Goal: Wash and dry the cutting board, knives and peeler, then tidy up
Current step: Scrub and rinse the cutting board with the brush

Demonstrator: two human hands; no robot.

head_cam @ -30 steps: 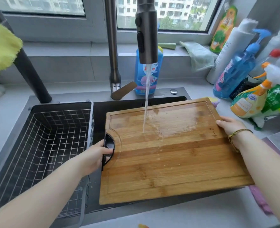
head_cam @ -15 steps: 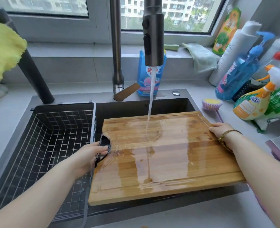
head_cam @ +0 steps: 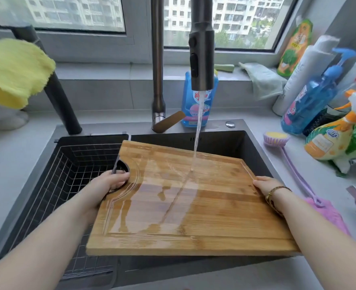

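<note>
- The left hand (head_cam: 110, 184) gripped the cutting board (head_cam: 204, 210) at its left edge, fingers curled through the dark-rimmed handle hole (head_cam: 121, 168).
- The right hand (head_cam: 266, 186) clasped the opposite, right edge. Its thumb lay on the top face, and the other fingers were tucked under the wood, out of sight. A beaded bracelet (head_cam: 275, 192) sat on that wrist.
- Between the two hands the wooden board hung over the dark sink (head_cam: 225, 141), skewed so that its far left corner reached the wire basket (head_cam: 68, 170) in the sink's left part.
- Water (head_cam: 198, 135) ran from the spray head (head_cam: 201, 59) of the faucet and struck the board toward its far right.
- From there a thin line of water crossed the wood diagonally toward the near left. The left half shone wet, with water pooled along the groove near the front edge.
- Behind the faucet's wood-coloured lever (head_cam: 168, 121) stood a blue bottle (head_cam: 190, 107) against the wall.
- On the counter to the right lay a brush (head_cam: 276, 138) with a long lilac handle, its end on a pink cloth (head_cam: 327, 214).
- Further right stood a blue pump bottle (head_cam: 311, 101) and an orange-capped spray bottle (head_cam: 331, 141), crowded among other cleaners.
- A pale green cloth (head_cam: 262, 80) hung off the windowsill, and a yellow cloth (head_cam: 12, 70) was draped at the far left.
</note>
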